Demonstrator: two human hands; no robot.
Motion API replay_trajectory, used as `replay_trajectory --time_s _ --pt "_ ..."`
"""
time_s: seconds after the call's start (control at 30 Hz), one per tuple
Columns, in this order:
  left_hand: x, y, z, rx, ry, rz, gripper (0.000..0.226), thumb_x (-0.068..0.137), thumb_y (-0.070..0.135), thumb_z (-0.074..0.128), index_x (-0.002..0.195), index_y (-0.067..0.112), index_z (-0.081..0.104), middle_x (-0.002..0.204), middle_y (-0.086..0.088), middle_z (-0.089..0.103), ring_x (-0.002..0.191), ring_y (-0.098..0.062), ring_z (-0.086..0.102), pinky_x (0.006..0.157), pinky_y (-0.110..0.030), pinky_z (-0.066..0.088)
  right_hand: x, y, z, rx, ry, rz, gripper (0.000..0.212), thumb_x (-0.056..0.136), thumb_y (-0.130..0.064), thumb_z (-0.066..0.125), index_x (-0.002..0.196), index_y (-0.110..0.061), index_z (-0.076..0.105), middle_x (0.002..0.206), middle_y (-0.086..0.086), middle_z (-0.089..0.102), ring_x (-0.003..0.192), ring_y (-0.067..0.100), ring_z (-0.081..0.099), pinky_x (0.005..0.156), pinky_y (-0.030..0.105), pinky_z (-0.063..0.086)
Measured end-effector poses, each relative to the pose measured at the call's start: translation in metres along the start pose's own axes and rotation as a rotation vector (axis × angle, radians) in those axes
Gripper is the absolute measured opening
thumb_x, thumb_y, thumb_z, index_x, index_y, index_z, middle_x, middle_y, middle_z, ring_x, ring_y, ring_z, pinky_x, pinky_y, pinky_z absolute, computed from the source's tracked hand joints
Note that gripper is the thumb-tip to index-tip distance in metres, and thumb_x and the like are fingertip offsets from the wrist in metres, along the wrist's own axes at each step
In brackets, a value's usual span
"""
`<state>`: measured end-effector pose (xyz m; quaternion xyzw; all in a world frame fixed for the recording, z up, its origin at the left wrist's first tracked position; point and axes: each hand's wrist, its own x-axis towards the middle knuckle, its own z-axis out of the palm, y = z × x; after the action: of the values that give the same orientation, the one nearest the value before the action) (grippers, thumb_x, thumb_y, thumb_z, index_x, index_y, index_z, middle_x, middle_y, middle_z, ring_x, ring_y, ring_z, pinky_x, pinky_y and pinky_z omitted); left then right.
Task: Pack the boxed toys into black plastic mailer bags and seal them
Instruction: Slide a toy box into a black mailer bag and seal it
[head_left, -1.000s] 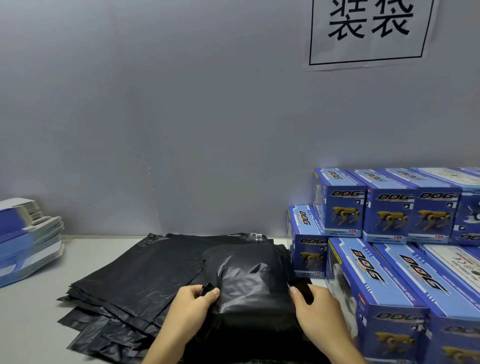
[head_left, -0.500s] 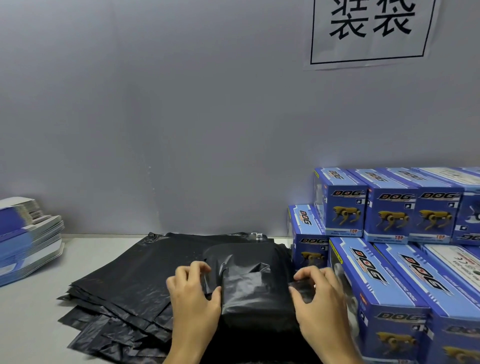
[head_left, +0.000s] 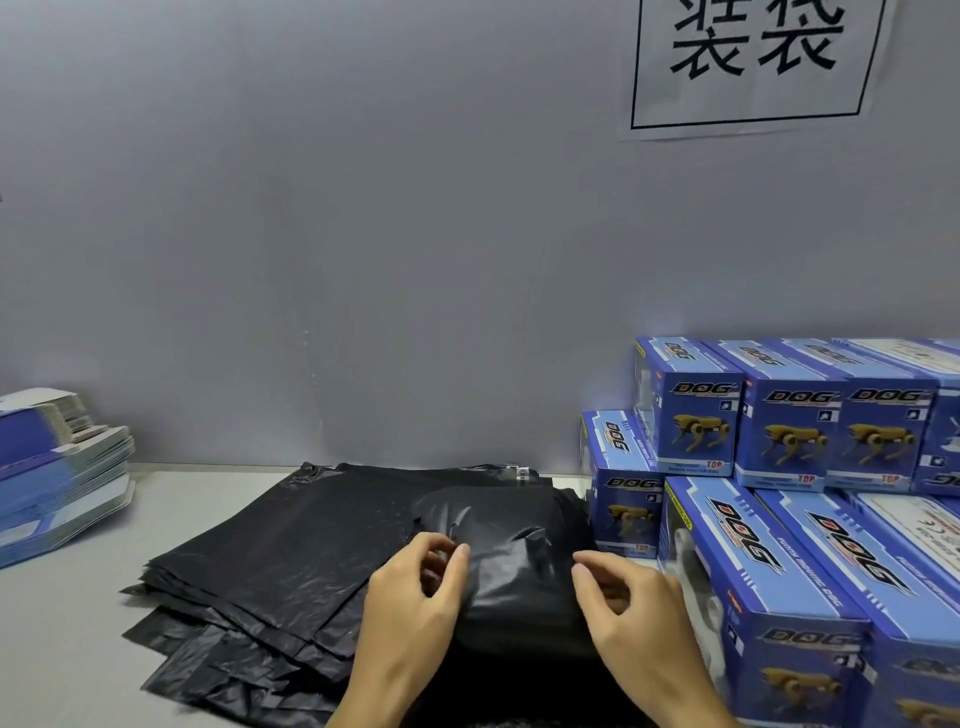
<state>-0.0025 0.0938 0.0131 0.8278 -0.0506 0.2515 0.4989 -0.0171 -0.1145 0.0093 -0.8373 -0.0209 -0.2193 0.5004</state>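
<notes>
Black glossy mailer bag (head_left: 511, 566) bulging box-shaped atop stack of flat bags (head_left: 270, 561).
Flanked by left hand (head_left: 410, 597) and right hand (head_left: 631, 603), fingers loosely curled, gripping nothing; blue cardboard toy boxes (head_left: 769, 551) alongside.

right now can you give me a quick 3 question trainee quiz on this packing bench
1. True or false: the filled black bag lies between the left hand and right hand.
2. What lies under that bag? A) pile of flat black mailer bags B) a tray
3. Fill in: the blue toy boxes are stacked on the bench's ____ side.

Key: 1 true; 2 A; 3 right
</notes>
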Motion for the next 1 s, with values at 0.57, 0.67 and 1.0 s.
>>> replay_trajectory --time_s 0.57,0.67,1.0 --pt "-0.009 -0.002 0.023 -0.425 -0.048 -0.353 0.032 0.089 0.032 0.068 0.113 0.044 0.051 0.146 0.020 0.035 0.139 -0.009 0.024 0.112 -0.029 0.018 -0.014 -0.010 0.029 0.188 -0.053 0.137 0.049 0.098 -0.034 0.058 0.145 -0.031 0.046 0.139 -0.016 0.037 0.134 0.003 0.029 0.113 0.027 0.025" --pt "-0.012 0.001 0.022 -0.695 -0.088 -0.333 0.050 0.075 0.038 0.075 0.119 0.048 0.055 0.147 0.019 0.043 0.138 -0.012 0.042 0.113 -0.038 0.035 -0.016 -0.019 0.023 0.208 -0.037 0.038 0.047 0.094 -0.049 0.060 0.137 -0.054 0.041 0.143 -0.027 0.031 0.137 -0.004 0.021 0.118 0.033 0.023" --pt "-0.015 0.013 0.027 -0.954 -0.134 -0.264 0.037 0.092 0.036 0.056 0.129 0.031 0.056 0.131 -0.005 0.065 0.120 -0.025 0.063 0.101 -0.045 0.048 -0.008 -0.031 0.018 0.398 0.140 -0.036 0.034 0.091 -0.032 0.066 0.124 -0.041 0.060 0.134 -0.024 0.056 0.126 -0.011 0.047 0.103 0.009 0.037"
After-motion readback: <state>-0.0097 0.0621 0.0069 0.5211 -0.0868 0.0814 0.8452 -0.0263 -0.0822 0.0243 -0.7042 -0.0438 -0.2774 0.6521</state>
